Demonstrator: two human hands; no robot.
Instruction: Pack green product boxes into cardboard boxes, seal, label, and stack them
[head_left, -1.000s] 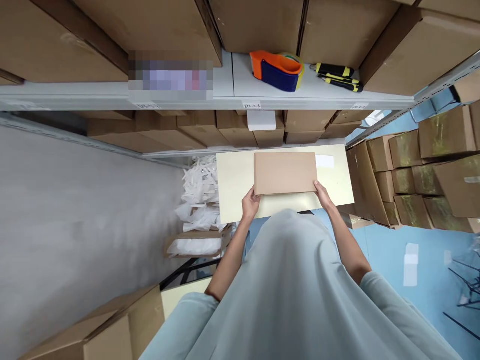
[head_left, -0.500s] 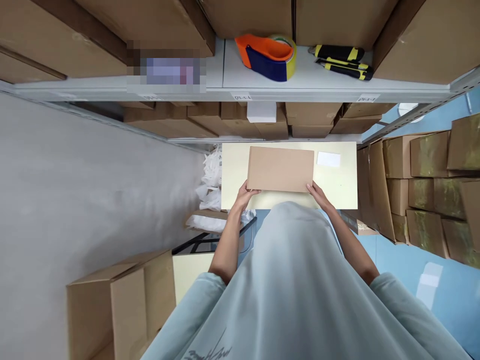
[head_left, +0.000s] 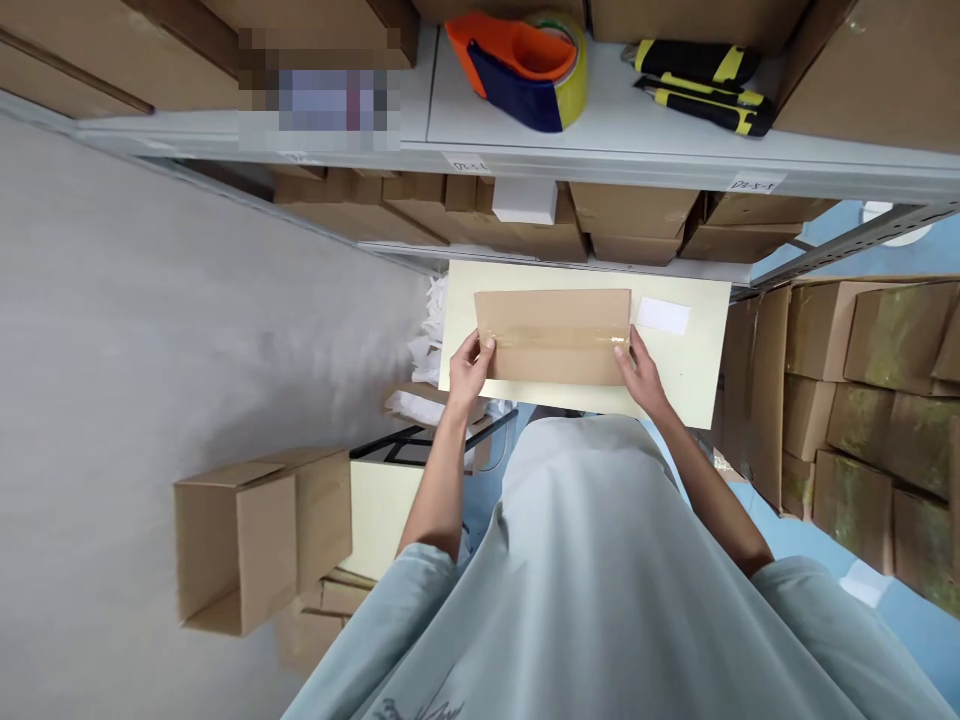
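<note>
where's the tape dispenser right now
In the head view the orange and blue tape dispenser sits on the grey shelf at top centre, just left of the yellow-and-black utility knives, above the box held in both hands.

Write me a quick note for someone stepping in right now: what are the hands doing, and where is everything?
Left hand: grip on the left end of the small cardboard box.
Right hand: grip on its right end.
The box lies flat on the pale table, a clear tape strip along its top seam; a white label lies beside it to the right.
Tape dispenser and two utility knives sit on the shelf above.
Done: seam taped. Left: the label is not on the box.
</note>
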